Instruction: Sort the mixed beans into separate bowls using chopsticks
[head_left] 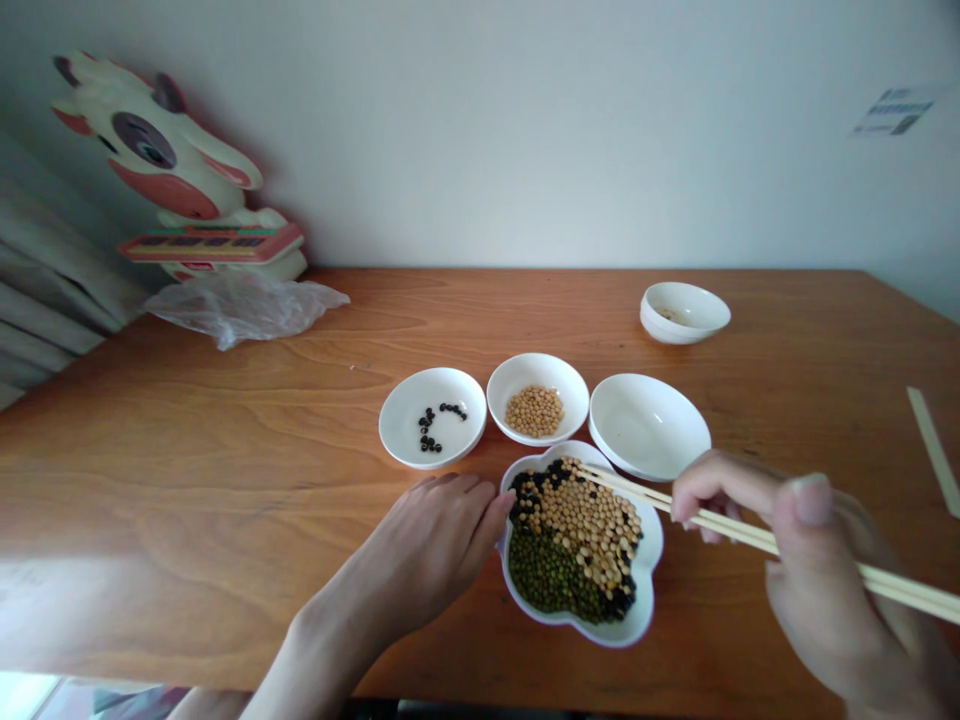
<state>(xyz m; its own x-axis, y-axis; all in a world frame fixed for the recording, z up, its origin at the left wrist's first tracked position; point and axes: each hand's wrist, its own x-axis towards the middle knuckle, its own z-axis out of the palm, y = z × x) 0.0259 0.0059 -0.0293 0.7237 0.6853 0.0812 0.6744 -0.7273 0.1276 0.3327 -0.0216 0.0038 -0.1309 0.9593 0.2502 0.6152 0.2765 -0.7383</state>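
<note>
Chopsticks (622, 493) pinched in my right hand (821, 580), tips over the mixed beans (574, 540) in the scalloped white dish (604, 632), left hand (427, 550) empty, loosely curled against its rim; beans look hard, slippery, best pinched singly at the tips

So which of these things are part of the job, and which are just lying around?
Part of the job: right hand holding chopsticks in the mixed beans; left hand at the scalloped bowl; dish of black beans; bowl of yellow beans; wide white dish.

Lying about: small back bowl; plastic bag; cartoon cow figure; paper strip.
</note>
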